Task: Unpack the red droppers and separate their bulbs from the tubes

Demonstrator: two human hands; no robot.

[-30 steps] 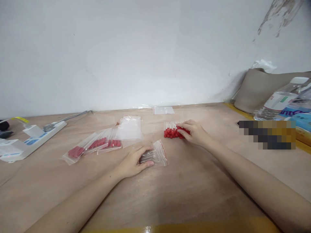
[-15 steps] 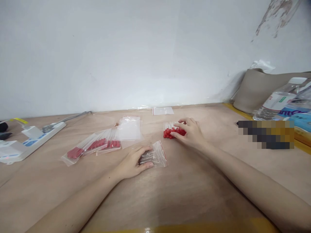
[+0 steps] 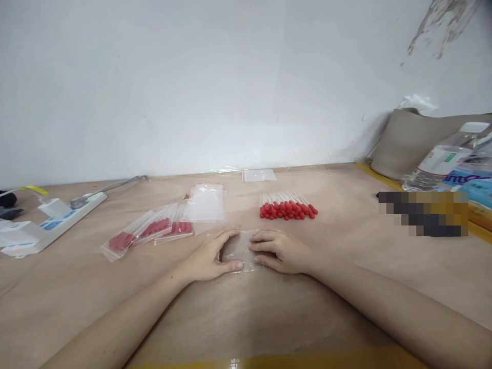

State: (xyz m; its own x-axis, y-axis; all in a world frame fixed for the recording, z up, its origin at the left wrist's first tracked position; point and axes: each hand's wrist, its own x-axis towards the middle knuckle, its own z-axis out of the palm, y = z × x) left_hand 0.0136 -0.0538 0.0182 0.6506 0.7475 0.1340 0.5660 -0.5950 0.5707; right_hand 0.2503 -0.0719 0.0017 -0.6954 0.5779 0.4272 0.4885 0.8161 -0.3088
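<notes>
A clear zip bag (image 3: 241,250) lies flat on the table between my two hands. My left hand (image 3: 217,256) curves around its left end, thumb and fingertips holding its near and far edges. From the other side my right hand (image 3: 282,251) rests on the bag's right end with fingers apart and laid flat, hiding the mouth. Just beyond the right hand is a pile of swabs (image 3: 288,209) with red tips toward me and thin white sticks pointing away. Several filled bags (image 3: 154,228) of red-tipped swabs overlap to the left.
Behind the filled bags is a stack of flat zip bags (image 3: 205,202); another bag (image 3: 259,175) lies near the wall. A power strip (image 3: 73,218) with plugs sits far left. A water bottle (image 3: 438,161) and a blurred-out object (image 3: 423,213) are at the right.
My right hand has left the swab pile and come toward me onto the zip bag's right end. The bag's raised mouth is now pressed down. My left hand stays in place.
</notes>
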